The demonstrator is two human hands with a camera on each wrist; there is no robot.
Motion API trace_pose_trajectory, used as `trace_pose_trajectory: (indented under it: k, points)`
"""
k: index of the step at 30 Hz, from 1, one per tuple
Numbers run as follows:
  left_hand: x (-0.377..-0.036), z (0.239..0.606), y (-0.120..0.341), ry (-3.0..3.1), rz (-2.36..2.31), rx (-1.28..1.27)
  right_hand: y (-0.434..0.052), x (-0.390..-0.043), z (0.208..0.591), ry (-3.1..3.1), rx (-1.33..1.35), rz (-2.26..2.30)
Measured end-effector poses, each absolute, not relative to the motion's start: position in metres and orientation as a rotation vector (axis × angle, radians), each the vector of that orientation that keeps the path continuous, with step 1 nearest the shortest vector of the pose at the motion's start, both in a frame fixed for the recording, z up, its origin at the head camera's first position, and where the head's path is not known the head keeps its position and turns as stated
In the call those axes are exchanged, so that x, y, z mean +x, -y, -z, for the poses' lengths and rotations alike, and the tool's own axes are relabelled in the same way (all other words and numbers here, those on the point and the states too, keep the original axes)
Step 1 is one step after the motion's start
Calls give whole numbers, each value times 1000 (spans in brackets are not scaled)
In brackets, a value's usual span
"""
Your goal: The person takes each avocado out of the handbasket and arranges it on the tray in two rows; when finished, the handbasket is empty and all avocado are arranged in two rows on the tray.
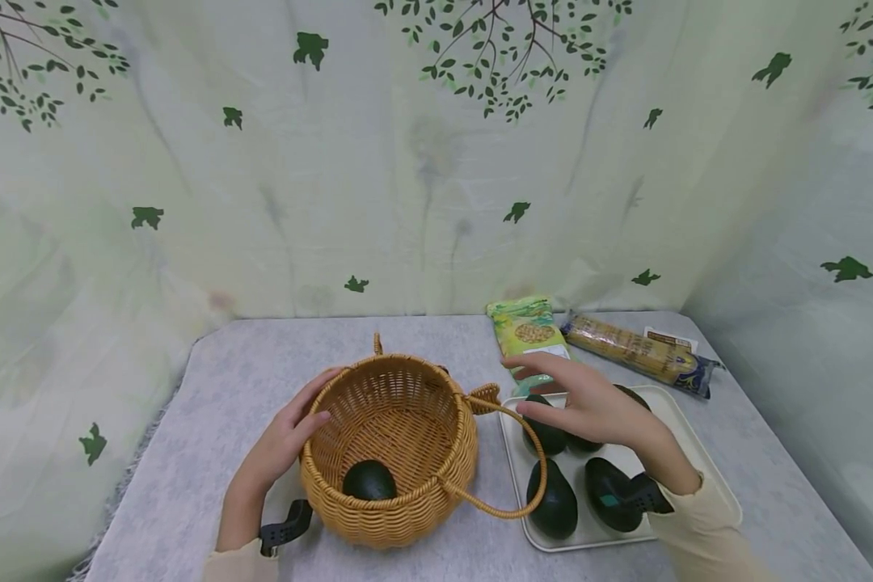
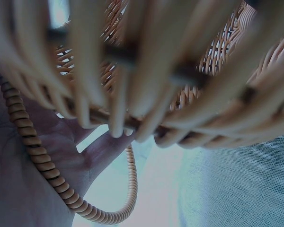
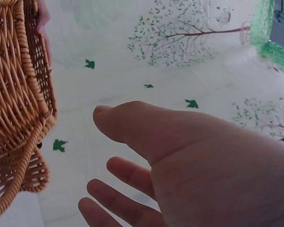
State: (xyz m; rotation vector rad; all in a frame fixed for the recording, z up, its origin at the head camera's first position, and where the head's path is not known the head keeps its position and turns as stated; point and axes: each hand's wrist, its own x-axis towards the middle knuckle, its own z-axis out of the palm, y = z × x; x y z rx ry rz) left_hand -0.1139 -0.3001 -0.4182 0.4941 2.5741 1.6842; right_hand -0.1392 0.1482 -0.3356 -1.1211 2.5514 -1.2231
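Note:
A round wicker basket (image 1: 385,525) with looped handles stands on the table, and one dark green avocado (image 1: 369,480) lies inside it. My left hand (image 1: 284,440) holds the basket's left rim, thumb over the inside and fingers along the outside. In the left wrist view, the palm (image 2: 47,156) shows beside the weave and a handle (image 2: 68,191). Above a white tray (image 1: 576,465) hovers my right hand (image 1: 589,400), fingers extended and holding nothing. Several avocados, such as this one (image 1: 553,505), lie on the tray, partly hidden by that hand and arm.
Behind the tray lie a green-yellow packet (image 1: 527,327) and a long packet of what looks like dry noodles (image 1: 626,347). A small label card (image 1: 671,338) is beside it. Leaf-printed curtains (image 1: 407,202) surround the table's back and sides.

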Motion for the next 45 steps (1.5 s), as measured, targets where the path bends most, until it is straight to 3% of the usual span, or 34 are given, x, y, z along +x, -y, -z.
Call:
trace_pose_trajectory:
  k: [45]
  points:
    - [-113, 417, 300, -2551, -1707, 500, -48, -163, 335, -2258, -1368, 1163]
